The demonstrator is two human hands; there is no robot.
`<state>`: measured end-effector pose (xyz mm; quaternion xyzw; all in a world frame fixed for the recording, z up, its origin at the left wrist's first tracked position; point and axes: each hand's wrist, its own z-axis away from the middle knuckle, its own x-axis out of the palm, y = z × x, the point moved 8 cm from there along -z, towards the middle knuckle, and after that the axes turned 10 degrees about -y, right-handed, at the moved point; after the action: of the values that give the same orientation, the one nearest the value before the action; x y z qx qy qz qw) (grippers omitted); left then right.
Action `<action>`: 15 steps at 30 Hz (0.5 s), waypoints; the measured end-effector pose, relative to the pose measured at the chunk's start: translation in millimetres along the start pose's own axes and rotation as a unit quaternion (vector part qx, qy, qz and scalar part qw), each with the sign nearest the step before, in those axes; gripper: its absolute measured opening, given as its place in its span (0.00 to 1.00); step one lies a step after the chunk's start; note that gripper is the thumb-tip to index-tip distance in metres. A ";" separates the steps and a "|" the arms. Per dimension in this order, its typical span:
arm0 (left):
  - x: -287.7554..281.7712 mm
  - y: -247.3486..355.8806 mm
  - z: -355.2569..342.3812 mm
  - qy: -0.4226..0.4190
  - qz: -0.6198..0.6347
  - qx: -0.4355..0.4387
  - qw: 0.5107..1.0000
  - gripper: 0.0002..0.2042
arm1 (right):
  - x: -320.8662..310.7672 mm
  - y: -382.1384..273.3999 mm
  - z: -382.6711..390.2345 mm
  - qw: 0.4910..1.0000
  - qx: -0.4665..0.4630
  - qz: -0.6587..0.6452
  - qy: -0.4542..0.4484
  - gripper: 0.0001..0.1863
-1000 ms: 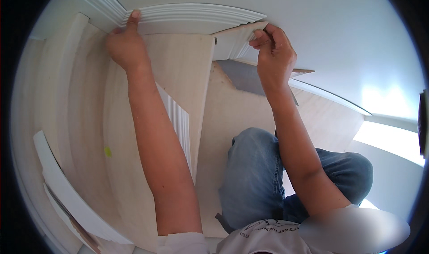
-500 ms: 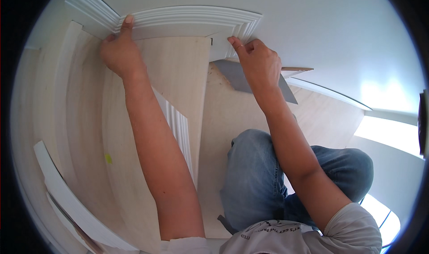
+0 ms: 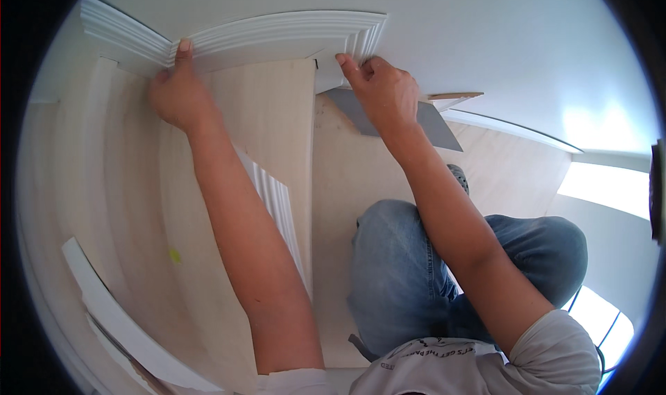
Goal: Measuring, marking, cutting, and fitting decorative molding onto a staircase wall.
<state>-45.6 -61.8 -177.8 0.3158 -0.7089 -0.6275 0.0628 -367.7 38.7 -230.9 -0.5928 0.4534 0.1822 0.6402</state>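
White ribbed baseboard moulding [image 3: 277, 28] runs along the wall above a light wooden step and bends downward at its right end. My left hand [image 3: 182, 98], slightly blurred, is at the moulding's left end. Its thumb presses on the ribbed face by the inner corner, with the other fingers curled below. At the right end, my right hand [image 3: 383, 89] grips the short downturned moulding piece [image 3: 363, 42] between thumb and curled fingers; the fingertips are partly hidden. Under my left forearm, a loose ribbed moulding offcut [image 3: 274, 197] with an angled end lies on the step.
A grey flat sheet [image 3: 437, 128] lies against the wall beyond my right hand, beside a small brown-edged offcut [image 3: 454, 98]. Long white strips [image 3: 118, 318] rest at the lower left. The step's edge [image 3: 313, 187] drops beside my bent knee [image 3: 388, 256].
The whole view has shifted slightly, so the moulding and hands sit a little further left. Both hands stay at the same ends of the moulding. A shoe now shows beyond my knee.
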 end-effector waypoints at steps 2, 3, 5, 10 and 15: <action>-3.1 -9.3 -0.9 0.023 0.082 -0.006 0.996 0.33 | -0.7 -5.4 2.1 1.000 -0.005 0.006 0.005 0.33; -5.7 -12.2 -2.5 0.022 0.080 -0.004 0.997 0.33 | 3.1 -8.1 2.5 1.000 0.000 0.005 -0.007 0.34; -7.0 -7.2 -1.6 0.037 0.026 0.025 0.999 0.20 | 6.8 -9.2 1.5 1.000 0.008 0.008 -0.013 0.34; 0.5 -11.2 -7.3 0.003 0.104 -0.002 0.995 0.21 | 14.7 -13.3 2.9 1.000 0.013 0.010 0.009 0.36; 15.4 -0.6 1.8 -0.073 0.124 -0.017 0.989 0.22 | 16.7 -0.8 4.0 0.994 0.065 -0.075 -0.054 0.35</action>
<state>-58.5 -68.4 -183.5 0.1776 -0.7344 -0.6484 0.0938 -356.9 37.1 -244.2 -0.5718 0.3833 0.1353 0.7126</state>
